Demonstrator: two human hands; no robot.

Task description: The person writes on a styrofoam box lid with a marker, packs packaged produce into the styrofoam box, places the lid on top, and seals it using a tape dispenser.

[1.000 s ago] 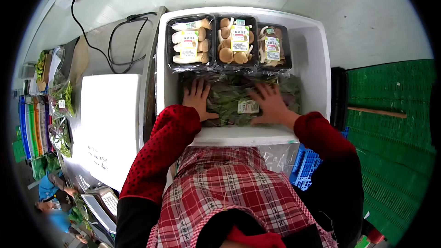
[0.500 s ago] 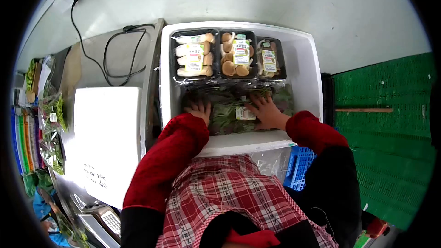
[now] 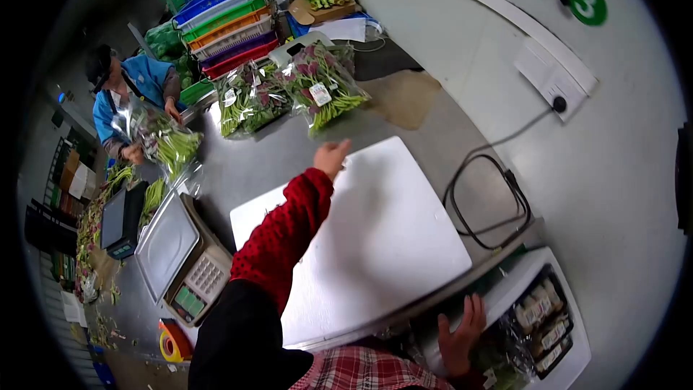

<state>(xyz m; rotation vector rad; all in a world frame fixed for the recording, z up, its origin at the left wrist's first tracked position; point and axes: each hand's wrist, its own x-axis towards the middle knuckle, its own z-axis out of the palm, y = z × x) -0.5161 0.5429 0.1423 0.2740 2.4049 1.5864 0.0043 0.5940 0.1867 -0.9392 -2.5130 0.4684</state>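
A white foam lid (image 3: 390, 224) lies on the metal table. My left hand (image 3: 332, 158) is at its far edge, fingers bent around that edge, and the sleeve covers part of the lid. My right hand (image 3: 462, 334) is low on the right with its fingers apart, holding nothing, beside the white foam box (image 3: 574, 339). Inside the box are black trays of packed mushrooms (image 3: 541, 310) and, nearer me, a bag of leafy greens (image 3: 498, 357), partly out of sight.
Bagged greens (image 3: 325, 90) lie beyond the lid. A scale (image 3: 195, 267) and a tape dispenser (image 3: 173, 341) are on the left. A black cable (image 3: 462, 206) loops along the right. Colored crates (image 3: 227, 25) are stacked behind; a co-worker (image 3: 148, 76) holds another bag of greens.
My view has turned left from the box to the table. Both hands have left the bagged greens in the box; the left has reached across to the foam lid.
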